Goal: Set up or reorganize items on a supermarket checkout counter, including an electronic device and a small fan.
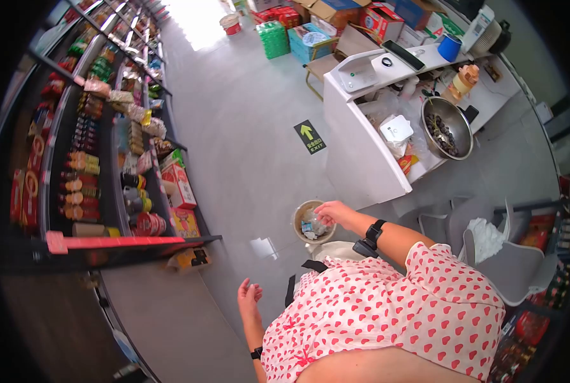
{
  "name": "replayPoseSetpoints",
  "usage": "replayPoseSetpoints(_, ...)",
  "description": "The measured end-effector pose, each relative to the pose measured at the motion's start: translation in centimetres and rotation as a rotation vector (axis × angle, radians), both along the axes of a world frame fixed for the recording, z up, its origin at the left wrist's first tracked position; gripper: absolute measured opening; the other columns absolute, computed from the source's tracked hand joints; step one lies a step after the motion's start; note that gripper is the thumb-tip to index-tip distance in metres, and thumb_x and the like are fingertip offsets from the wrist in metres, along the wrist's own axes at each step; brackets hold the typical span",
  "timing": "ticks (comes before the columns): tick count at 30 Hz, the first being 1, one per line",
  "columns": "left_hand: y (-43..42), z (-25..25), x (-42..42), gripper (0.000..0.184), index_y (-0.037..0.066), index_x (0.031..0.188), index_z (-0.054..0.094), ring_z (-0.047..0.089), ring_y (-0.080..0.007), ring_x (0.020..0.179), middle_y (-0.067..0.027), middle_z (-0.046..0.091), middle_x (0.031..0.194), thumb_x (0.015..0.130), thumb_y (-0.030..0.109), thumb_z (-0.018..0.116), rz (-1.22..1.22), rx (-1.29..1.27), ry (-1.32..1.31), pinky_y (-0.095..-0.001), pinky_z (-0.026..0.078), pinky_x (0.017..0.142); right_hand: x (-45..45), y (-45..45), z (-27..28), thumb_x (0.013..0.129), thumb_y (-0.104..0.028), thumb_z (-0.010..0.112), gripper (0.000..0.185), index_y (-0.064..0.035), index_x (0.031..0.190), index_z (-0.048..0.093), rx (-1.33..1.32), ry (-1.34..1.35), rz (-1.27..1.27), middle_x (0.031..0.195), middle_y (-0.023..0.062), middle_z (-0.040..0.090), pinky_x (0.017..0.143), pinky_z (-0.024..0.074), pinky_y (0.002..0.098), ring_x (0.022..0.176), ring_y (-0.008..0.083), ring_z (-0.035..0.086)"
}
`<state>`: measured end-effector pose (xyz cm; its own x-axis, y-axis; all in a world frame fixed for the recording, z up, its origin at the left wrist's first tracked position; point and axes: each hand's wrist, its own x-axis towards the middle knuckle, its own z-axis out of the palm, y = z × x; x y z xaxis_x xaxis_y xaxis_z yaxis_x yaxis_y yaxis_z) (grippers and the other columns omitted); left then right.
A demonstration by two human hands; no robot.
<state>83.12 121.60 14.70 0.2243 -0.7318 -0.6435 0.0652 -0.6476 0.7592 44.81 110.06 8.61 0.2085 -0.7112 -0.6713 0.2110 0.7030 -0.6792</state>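
My right hand (pixel 334 214) is held over the rim of a round waste bin (pixel 296 223) on the floor. Its fingers are loosely bent and slightly apart, and I make out nothing between them. Crumpled clear plastic and a small blue-and-white wrapper (pixel 308 227) lie inside the bin. Lower down, my left hand (pixel 250 293) hangs above the grey floor, away from the shelves, fingers half curled and apart, holding nothing. Each wrist wears a black band.
Packed grocery shelves (pixel 84 166) line the left side. A white counter (pixel 368 166) at right bears a metal bowl (pixel 466 142) of dark fruit, a bottle (pixel 461 83) and a blue cup (pixel 449 47). A grey chair (pixel 511 271) stands close on my right. Boxes (pixel 313 41) are stacked farther back.
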Motion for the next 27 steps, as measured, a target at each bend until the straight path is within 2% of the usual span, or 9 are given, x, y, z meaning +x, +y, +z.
replayPoseSetpoints(4, -7.2, -0.7, 1.4, 0.038, 0.005, 0.128, 0.050, 0.061, -0.0131, 0.083, -0.0066, 0.062, 0.100, 0.092, 0.014, 0.056, -0.116, 0.000, 0.045, -0.0256, 0.050, 0.073, 0.1, -2.5, 0.3, 0.088, -0.015, 0.054, 0.028, -0.0021, 0.113, 0.060, -0.026, 0.046, -0.040, 0.092, 0.0059, 0.065, 0.066, 0.0495, 0.0267, 0.073, 0.0127, 0.060)
replayPoseSetpoints(14, -30.5, -2.5, 1.8, 0.039, 0.005, 0.128, 0.050, 0.061, -0.0123, 0.083, -0.0059, 0.062, 0.099, 0.091, 0.014, 0.057, -0.615, 0.032, 0.125, -0.0253, 0.049, 0.073, 1.7, -5.1, 1.4, 0.089, -0.014, 0.053, 0.025, -0.0043, 0.110, 0.061, 0.021, 0.117, -0.606, 0.092, 0.0055, 0.065, 0.067, 0.0494, 0.0260, 0.072, 0.0121, 0.060)
replayPoseSetpoints(19, -41.9, -2.5, 1.9, 0.039, 0.005, 0.128, 0.050, 0.061, -0.0118, 0.083, -0.0052, 0.062, 0.098, 0.091, 0.014, 0.057, -0.820, -0.003, 0.170, -0.0252, 0.049, 0.073, 5.2, -9.3, 4.7, 0.089, -0.016, 0.054, 0.025, -0.0059, 0.111, 0.061, 0.012, 0.165, -0.802, 0.094, 0.0048, 0.064, 0.070, 0.0498, 0.0265, 0.073, 0.0118, 0.060)
replayPoseSetpoints(27, -51.8, -3.0, 0.4, 0.035, 0.007, 0.125, 0.053, 0.061, -0.0123, 0.082, -0.0043, 0.063, 0.095, 0.091, 0.014, 0.057, -0.959, 0.003, 0.156, -0.0259, 0.049, 0.073, 7.4, -12.1, 9.0, 0.090, -0.017, 0.055, 0.024, -0.0055, 0.109, 0.064, -0.075, 0.343, -0.801, 0.094, 0.0051, 0.066, 0.073, 0.0496, 0.0256, 0.077, 0.0116, 0.060)
